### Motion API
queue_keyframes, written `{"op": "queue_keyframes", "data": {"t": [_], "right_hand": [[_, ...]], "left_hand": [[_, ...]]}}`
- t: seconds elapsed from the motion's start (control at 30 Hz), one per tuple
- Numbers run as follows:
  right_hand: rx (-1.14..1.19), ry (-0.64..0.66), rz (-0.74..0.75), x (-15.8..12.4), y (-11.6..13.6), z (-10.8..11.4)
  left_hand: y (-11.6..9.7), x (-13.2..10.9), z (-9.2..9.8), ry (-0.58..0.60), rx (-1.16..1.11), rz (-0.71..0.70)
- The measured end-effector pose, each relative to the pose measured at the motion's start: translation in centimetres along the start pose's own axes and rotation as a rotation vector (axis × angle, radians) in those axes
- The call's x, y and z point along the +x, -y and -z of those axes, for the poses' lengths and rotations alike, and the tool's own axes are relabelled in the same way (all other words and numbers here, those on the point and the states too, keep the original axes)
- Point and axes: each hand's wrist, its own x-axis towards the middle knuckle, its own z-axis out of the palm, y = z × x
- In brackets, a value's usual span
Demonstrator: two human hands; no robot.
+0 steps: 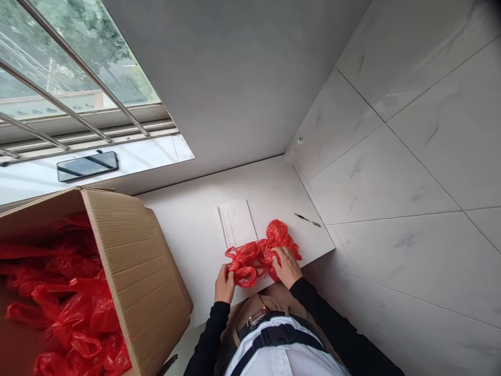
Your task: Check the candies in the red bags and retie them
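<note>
A crumpled red plastic bag [246, 255] lies at the front edge of the white table, its looped handles toward the left and a rounded bunch toward the right. My left hand [224, 284] is closed on the handle end, with the fingertips partly behind the film. At the bunched end, my right hand [287, 266] has its fingers curled and gripping the plastic. Whether this is one bag or more than one tangled together, I cannot tell.
On the table [195, 209] lie a sheet of printed paper [238, 222] and a black pen [307, 220]. A cardboard box [136, 282] full of red plastic bags [74, 308] stands at the left. A phone [88, 166] rests on the windowsill; a tiled wall [391, 172] bounds the right.
</note>
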Motion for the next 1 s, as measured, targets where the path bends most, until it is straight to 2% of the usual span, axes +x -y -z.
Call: {"op": "queue_keyframes", "data": {"t": [0.13,0.27,0.37,0.47,0.57,0.73,0.83,1.0], "right_hand": [[0.006,0.187,0.189,1.8,2.2,-2.6],[-0.032,0.224,0.292,5.2,4.0,-4.7],[-0.045,0.234,0.333,7.7,4.5,-5.0],[-0.025,0.218,0.342,9.2,4.4,-4.3],[0.040,0.192,0.386,8.8,4.6,-2.8],[0.173,0.189,0.599,5.2,5.3,-0.3],[0.207,0.200,0.624,3.9,5.6,-0.4],[0.238,0.183,0.517,3.8,5.3,-1.8]], "left_hand": [[0.5,-1.2,0.9,-0.109,-0.067,0.116],[0.1,-2.4,1.7,-0.197,-0.152,0.156],[-0.3,-3.4,2.0,-0.264,-0.210,0.168],[-0.4,-4.2,1.8,-0.299,-0.254,0.162],[-0.4,-4.5,1.2,-0.291,-0.291,0.134],[-1.1,-4.0,0.5,-0.176,-0.300,0.050],[-1.8,-3.6,0.2,-0.110,-0.254,0.004],[-2.4,-3.2,-0.3,-0.084,-0.068,-0.051]]}}
